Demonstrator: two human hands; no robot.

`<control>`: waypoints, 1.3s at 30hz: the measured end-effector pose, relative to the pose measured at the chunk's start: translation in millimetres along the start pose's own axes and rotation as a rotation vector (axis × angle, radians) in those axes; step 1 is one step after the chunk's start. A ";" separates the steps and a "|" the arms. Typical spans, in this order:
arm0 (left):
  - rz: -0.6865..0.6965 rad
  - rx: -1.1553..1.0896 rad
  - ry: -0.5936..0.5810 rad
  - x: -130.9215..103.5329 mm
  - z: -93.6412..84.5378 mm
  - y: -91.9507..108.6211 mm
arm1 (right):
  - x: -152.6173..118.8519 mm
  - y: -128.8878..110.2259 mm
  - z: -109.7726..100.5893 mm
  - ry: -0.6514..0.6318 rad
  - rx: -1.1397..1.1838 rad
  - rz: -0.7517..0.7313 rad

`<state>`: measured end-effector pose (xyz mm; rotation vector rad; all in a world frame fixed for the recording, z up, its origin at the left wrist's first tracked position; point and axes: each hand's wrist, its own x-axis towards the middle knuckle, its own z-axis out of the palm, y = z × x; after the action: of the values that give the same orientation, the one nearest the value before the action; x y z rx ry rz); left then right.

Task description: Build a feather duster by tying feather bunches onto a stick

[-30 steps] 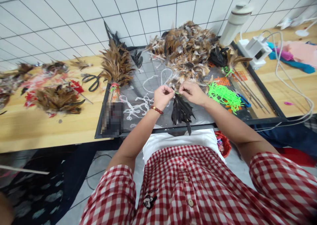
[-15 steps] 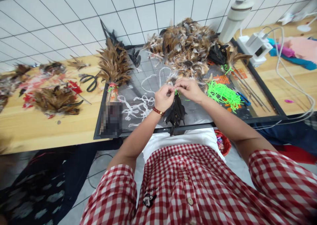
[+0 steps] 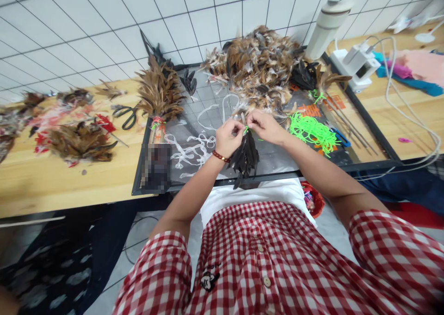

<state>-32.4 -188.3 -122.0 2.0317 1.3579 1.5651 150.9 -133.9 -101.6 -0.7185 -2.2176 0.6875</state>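
A bundle of black feathers (image 3: 245, 155) hangs tips down near the front of the dark framed board (image 3: 274, 164). Bright green cord (image 3: 246, 130) sits at its quill end, between my two hands. My left hand (image 3: 229, 138), with a beaded bracelet at the wrist, is closed in a pinch at the bound end. Opposite it, my right hand (image 3: 265, 125) pinches beside the same green cord. My fingertips partly hide the cord, and whether it is knotted I cannot make out. White ribbon strips (image 3: 190, 151) lie left of my left hand.
Loose brown feathers (image 3: 263, 65) are heaped at the back. Green cords (image 3: 314, 132) and thin rods (image 3: 348, 123) lie right. A brown feather bundle (image 3: 161, 90) and scissors (image 3: 126, 116) are left. A white bottle (image 3: 326, 30) stands behind a power strip (image 3: 359, 65) with trailing cable.
My fingertips have drawn slightly apart at the green cord, the right hand shifting a little to the right. A thin pale stick now shows at the lower left edge.
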 end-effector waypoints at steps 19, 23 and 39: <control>-0.414 -0.531 0.114 7.8 2.0 5.0 | -6.0 -13.8 -4.1 -0.045 -0.345 -0.136; -0.508 -0.655 0.131 12.6 2.2 0.6 | -4.4 -20.3 -6.6 -0.055 -0.363 -0.060; -0.684 -0.627 0.150 12.0 -6.1 1.2 | -21.4 76.5 -197.3 0.533 -0.489 1.273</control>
<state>-37.0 -181.7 -111.2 0.9645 1.2068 1.5474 332.5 -42.6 -39.0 -2.3002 -1.2237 0.3846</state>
